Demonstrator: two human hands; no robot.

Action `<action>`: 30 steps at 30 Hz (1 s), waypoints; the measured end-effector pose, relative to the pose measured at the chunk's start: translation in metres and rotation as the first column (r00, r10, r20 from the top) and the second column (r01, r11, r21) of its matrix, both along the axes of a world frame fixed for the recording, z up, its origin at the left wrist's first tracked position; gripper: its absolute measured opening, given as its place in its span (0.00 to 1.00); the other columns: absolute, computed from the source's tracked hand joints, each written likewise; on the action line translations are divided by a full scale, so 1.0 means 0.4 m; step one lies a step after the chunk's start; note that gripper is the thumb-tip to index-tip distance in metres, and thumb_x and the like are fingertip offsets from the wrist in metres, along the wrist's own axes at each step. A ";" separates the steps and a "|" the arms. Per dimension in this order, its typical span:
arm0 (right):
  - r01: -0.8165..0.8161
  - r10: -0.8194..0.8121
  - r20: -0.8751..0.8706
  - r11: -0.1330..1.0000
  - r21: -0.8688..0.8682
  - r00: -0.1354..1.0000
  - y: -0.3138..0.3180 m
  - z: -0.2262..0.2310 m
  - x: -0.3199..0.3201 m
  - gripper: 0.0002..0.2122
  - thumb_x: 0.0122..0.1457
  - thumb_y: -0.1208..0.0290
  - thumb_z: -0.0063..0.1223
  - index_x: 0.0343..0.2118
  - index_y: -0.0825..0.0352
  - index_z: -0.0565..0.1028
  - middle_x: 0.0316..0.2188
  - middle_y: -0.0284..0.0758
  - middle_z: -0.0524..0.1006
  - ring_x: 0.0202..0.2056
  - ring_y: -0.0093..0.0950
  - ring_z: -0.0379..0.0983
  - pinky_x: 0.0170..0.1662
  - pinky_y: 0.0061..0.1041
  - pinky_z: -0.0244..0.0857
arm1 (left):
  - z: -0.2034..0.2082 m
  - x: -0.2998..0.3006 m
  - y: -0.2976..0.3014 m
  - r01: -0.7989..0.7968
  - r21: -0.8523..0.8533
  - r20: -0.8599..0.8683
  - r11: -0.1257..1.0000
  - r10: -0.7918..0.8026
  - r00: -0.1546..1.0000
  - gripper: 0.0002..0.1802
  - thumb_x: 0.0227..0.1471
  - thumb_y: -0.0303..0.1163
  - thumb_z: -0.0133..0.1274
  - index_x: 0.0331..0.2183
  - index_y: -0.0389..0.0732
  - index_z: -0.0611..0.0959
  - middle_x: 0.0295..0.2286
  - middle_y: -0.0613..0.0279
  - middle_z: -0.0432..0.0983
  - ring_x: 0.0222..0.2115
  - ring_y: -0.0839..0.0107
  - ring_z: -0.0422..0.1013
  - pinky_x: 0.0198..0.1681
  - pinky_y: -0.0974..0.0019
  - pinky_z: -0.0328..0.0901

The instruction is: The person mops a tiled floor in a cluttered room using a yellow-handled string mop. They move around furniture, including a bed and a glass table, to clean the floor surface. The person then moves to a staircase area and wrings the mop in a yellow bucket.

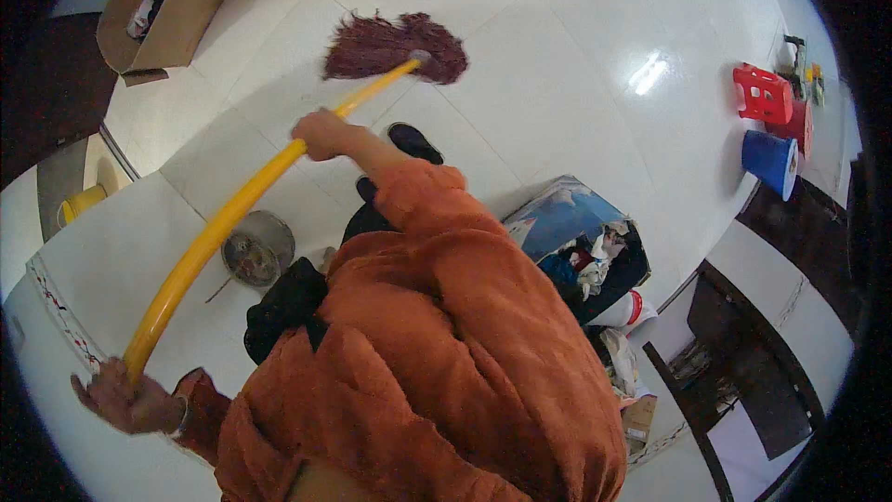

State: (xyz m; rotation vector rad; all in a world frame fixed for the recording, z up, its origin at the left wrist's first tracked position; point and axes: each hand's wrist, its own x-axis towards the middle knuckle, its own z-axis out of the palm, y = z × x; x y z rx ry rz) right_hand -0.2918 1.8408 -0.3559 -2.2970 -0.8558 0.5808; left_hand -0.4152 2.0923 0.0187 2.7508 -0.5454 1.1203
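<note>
A mop with a long yellow handle [204, 240] slants from the lower left up to its dark red string head [381, 46], which lies on the floor. My right hand [323, 135] is closed around the handle partway down, nearer the mop head. At the handle's top end is my left hand [130, 397], gripping it with some fingers standing off to the side. Both arms are in orange-brown sleeves. My dark shoes [414, 142] show just below the mop head, partly hidden by my right arm.
Glossy white floor tiles [576, 84] spread ahead. An open cardboard box [200, 5] stands at the far left. Nearer left is a round metal pot [260, 246]. A box of rubbish [548, 223] stands close on my right. Beyond are a red plastic stool [764, 93] and blue bucket [767, 160].
</note>
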 end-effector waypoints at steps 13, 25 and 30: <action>0.583 -0.580 -0.118 0.813 -0.017 0.806 -0.504 -0.166 -0.422 0.06 0.40 0.83 0.45 0.23 0.66 0.71 0.22 0.43 0.73 0.29 0.45 0.69 0.33 0.40 0.62 | -0.305 0.103 -0.290 -0.359 -0.919 -0.361 0.165 -0.719 0.594 0.13 0.55 0.27 0.36 0.39 0.31 0.72 0.10 0.72 0.53 0.12 0.83 0.53 0.25 0.71 0.61; 0.530 -0.548 0.080 0.830 0.172 0.833 -0.010 -0.056 -0.302 0.08 0.34 0.80 0.54 0.20 0.63 0.70 0.20 0.37 0.71 0.27 0.41 0.68 0.32 0.36 0.61 | -0.120 -0.004 0.085 0.064 -0.987 -0.058 0.149 -0.692 0.719 0.08 0.51 0.24 0.41 0.36 0.32 0.68 0.11 0.73 0.53 0.11 0.81 0.50 0.17 0.72 0.51; 0.371 -0.465 0.151 0.831 0.413 0.873 0.240 -0.035 -0.246 0.09 0.30 0.77 0.55 0.18 0.62 0.68 0.18 0.37 0.68 0.25 0.40 0.66 0.28 0.36 0.57 | -0.035 -0.196 0.259 0.077 -0.587 -0.157 0.806 -0.207 0.966 0.05 0.49 0.27 0.46 0.30 0.35 0.71 0.12 0.70 0.59 0.11 0.78 0.54 0.17 0.73 0.50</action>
